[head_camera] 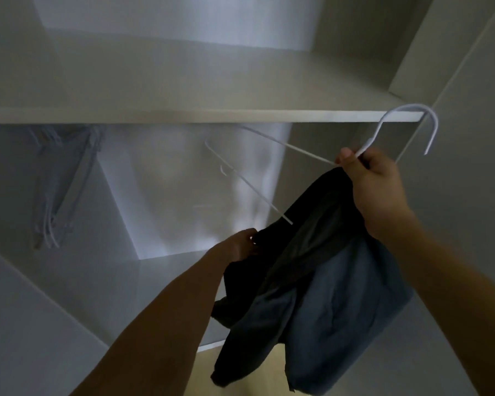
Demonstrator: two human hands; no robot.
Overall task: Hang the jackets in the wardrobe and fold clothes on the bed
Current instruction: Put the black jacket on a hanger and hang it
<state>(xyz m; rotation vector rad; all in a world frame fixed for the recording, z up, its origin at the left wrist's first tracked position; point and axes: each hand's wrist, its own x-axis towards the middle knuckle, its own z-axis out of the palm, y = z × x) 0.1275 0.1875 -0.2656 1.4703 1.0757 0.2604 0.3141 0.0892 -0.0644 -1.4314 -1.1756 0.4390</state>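
Two bare forearms reach up: her right hand [375, 181] grips one white hanger [283, 150] at its neck, her left hand [240, 244] pinches one dark jacket [320, 281] half-draped beneath. Several spare hangers [57, 184] dangle under the white wardrobe shelf [183, 115].

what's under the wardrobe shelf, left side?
Under the shelf, at left, a bunch of pale empty hangers hangs, blurred. The shelf edge hides the rail. Right of them, the right hand holds a white hanger with a dark jacket.
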